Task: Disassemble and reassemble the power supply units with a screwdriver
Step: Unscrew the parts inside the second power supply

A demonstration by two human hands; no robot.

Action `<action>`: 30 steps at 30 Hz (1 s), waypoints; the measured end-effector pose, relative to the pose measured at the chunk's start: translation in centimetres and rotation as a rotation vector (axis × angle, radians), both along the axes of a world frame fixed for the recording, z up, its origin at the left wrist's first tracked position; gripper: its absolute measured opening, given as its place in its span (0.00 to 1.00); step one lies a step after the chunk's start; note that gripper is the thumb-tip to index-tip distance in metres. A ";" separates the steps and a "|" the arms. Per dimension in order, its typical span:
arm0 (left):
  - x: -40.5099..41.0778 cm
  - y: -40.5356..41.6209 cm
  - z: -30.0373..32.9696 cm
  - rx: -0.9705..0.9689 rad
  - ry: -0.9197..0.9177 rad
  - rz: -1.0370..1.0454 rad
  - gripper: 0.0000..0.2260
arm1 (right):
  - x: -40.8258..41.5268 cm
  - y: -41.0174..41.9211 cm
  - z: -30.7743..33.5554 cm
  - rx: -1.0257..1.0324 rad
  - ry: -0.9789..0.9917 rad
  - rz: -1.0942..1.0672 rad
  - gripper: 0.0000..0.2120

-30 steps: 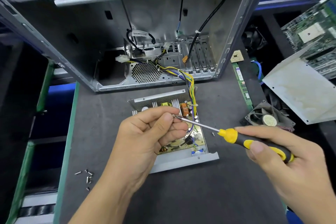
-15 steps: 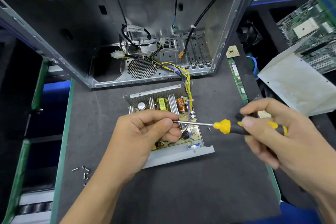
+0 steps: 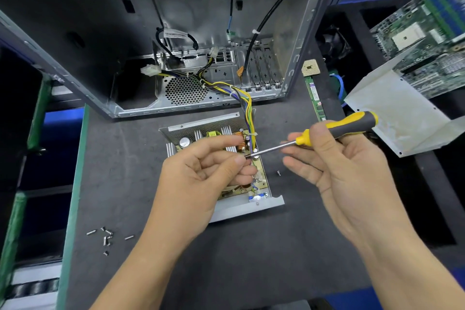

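An opened power supply unit lies on the dark mat, its circuit board bare and its yellow and black wires running back into the computer case. My right hand holds a yellow and black screwdriver by the handle, nearly level, shaft pointing left. My left hand hovers over the board and pinches the tip of the shaft between thumb and fingers. Whether a screw sits at the tip is hidden.
Several loose screws lie at the mat's front left, and a single screw right of the unit. A grey metal cover, a memory stick, a processor chip and a motherboard lie at the right.
My right hand has raised the screwdriver handle and shifted its grip toward the yellow collar. My left hand has kept pinching the tip above the board.
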State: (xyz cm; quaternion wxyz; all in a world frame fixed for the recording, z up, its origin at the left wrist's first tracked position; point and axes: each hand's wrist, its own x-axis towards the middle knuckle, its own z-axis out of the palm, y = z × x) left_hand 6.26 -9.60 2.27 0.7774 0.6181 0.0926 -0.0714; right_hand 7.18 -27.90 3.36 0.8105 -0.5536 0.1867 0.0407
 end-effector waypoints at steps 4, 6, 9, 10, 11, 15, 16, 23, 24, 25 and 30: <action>0.0 0.1 -0.2 -0.004 0.022 0.001 0.11 | 0.0 0.2 -0.3 -0.011 0.010 -0.022 0.22; -0.1 0.1 -0.3 -0.003 0.035 -0.025 0.12 | 0.0 0.1 -0.4 -0.022 0.012 -0.028 0.20; -0.1 0.2 -0.4 -0.005 0.056 -0.060 0.12 | 0.0 0.0 -0.5 -0.041 0.004 -0.047 0.16; -0.1 0.2 -0.4 -0.005 0.059 -0.073 0.11 | 0.0 -0.1 -0.5 -0.044 0.002 -0.051 0.16; 0.0 0.3 -0.4 -0.006 0.061 -0.087 0.11 | 0.0 -0.1 -0.5 -0.047 0.000 -0.054 0.16; 0.0 0.4 -0.4 -0.039 0.073 -0.139 0.12 | 0.0 -0.1 -0.6 -0.053 -0.008 -0.061 0.16; 0.0 0.4 -0.4 -0.039 0.071 -0.148 0.12 | 0.1 -0.1 -0.7 -0.051 -0.010 -0.062 0.17; -0.1 0.8 -0.8 -0.013 0.060 -0.114 0.15 | 0.0 -0.4 -0.7 -0.055 -0.029 -0.067 0.16; 0.0 0.8 -0.8 -0.001 0.039 -0.076 0.15 | 0.0 -0.5 -0.7 -0.073 -0.039 -0.078 0.16; 0.0 0.8 -0.8 0.024 0.002 -0.032 0.14 | 0.0 -0.7 -0.6 -0.110 -0.057 -0.093 0.16; 0.4 1.7 -1.3 0.310 -0.183 0.012 0.05 | -0.4 -1.9 -0.5 -0.425 -0.206 -0.108 0.15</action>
